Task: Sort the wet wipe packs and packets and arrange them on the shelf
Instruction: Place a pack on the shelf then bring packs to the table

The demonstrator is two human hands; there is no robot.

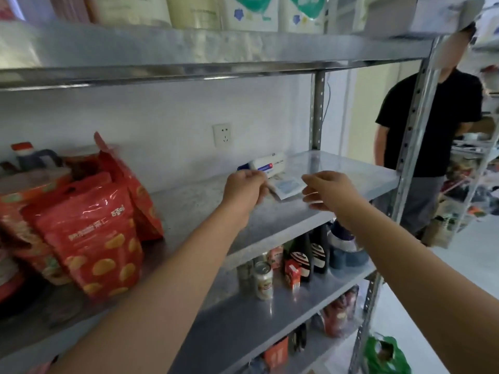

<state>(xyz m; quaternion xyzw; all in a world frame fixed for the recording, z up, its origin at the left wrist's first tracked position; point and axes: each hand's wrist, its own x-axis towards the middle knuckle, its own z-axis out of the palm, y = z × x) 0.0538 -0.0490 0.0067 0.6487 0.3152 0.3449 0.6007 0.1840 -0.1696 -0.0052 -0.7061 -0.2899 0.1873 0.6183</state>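
1. Placing step under way: small packet point(287, 188) held just above middle shelf point(351, 182), near wet wipe pack point(266, 164) lying by the back wall.
2. Pinching packet with left hand point(244, 191), fingers curled.
3. Right hand point(328, 191) alongside, loosely parted, gripping nothing visible.
4. Next, probably: lay packet flat beside wet wipe pack, square up, release.
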